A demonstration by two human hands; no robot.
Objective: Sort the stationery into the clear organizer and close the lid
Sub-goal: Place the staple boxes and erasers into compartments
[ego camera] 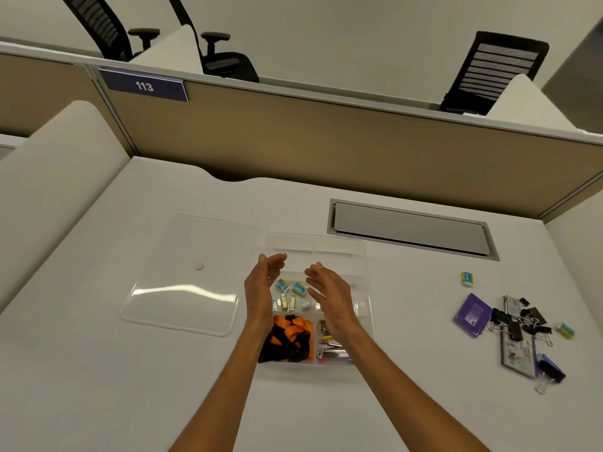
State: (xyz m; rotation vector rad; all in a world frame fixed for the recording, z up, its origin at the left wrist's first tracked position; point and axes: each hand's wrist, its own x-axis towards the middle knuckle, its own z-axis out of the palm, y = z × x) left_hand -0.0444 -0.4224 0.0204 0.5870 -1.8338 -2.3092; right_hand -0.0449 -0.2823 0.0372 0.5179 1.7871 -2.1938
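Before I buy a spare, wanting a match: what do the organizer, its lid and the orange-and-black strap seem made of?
Organizer: clear rigid plastic, desk visible through it. Lid: same clear glossy plastic, bright glare streak. Strap: probably woven fabric, matte, folded limply.

Left hand (261, 288): raised on edge, palm facing inward; fingers nearly straight, tips slightly curved; holds nothing.
Right hand (329, 296): raised, palm facing inward; fingers extended and relaxed; holds nothing.
Hand spacing: near each other, not touching.
Left forearm (225, 386): bare, rising from bottom edge, angled rightward.
Right forearm (401, 393): bare, rising from bottom edge, angled leftward.
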